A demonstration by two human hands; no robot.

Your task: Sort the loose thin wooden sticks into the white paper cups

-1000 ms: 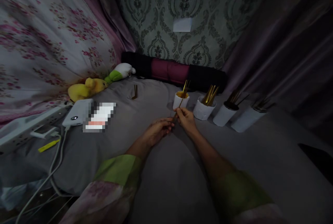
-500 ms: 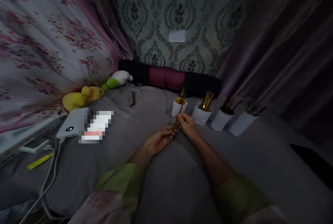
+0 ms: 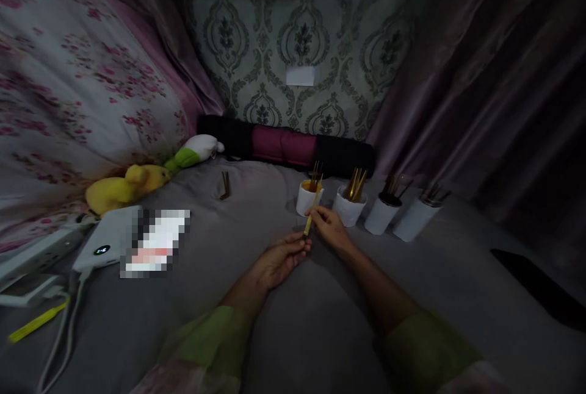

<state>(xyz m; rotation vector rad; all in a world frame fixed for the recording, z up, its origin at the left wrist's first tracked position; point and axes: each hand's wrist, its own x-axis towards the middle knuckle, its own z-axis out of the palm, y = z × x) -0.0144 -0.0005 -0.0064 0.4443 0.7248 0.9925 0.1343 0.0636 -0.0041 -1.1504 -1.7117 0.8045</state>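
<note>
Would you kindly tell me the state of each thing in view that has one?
Right hand: pinching a gold strip
Left hand: partly curled, fingertips at that strip's lower end
Gold strip: slanted
White containers: standing, with strips inside
Power bank: display lit, cable plugged in
Black-and-maroon roll: rolled up

This looks like a home, most likely a bedroom. Scroll-patterned wallpaper (image 3: 302, 40) covers the wall, with a long mauve curtain (image 3: 480, 89) hanging at the right and a pink-flowered cloth (image 3: 110, 71) at the left. A soft, creased grey sheet (image 3: 201, 284) spreads below, as on a bed, with a yellow soft toy (image 3: 110, 194) and a green-and-white soft toy (image 3: 196, 150) along its edge, near a power strip (image 3: 43, 252) and a charging cable (image 3: 79, 293).
</note>
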